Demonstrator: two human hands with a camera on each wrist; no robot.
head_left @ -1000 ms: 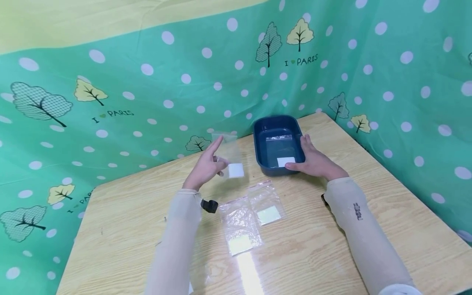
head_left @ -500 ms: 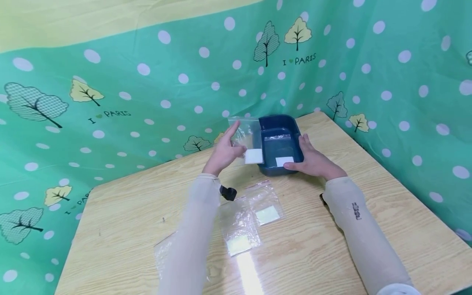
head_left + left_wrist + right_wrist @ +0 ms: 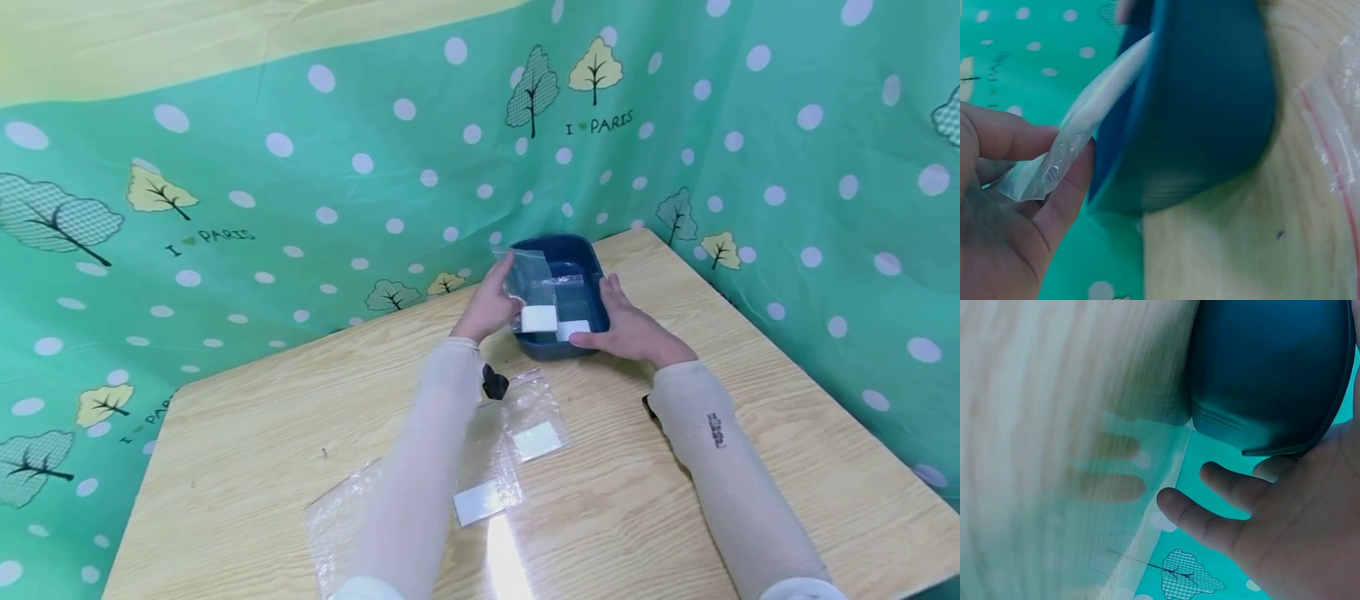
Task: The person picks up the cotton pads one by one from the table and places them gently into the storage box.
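Note:
My left hand pinches a clear zip bag at its left side, thumb and fingers on the plastic. A white rectangular piece shows at the bag's lower end. In the head view the bag overlaps the left part of a dark blue plastic tub; up close, the left wrist view has the bag reaching over the tub's rim. Another clear bag, with a white piece, lies inside the tub. At the tub's front right corner rests my right hand, thumb over the rim, fingers spread and fairly straight along the outside.
Two more clear bags with white pieces lie on the wooden table in front of the tub. Further plastic lies partly beneath my left forearm. A green patterned cloth hangs behind and to the right.
My left hand has carried the clear zip bag rightward, from beside the tub to over its left part. My right hand stays at the tub's corner.

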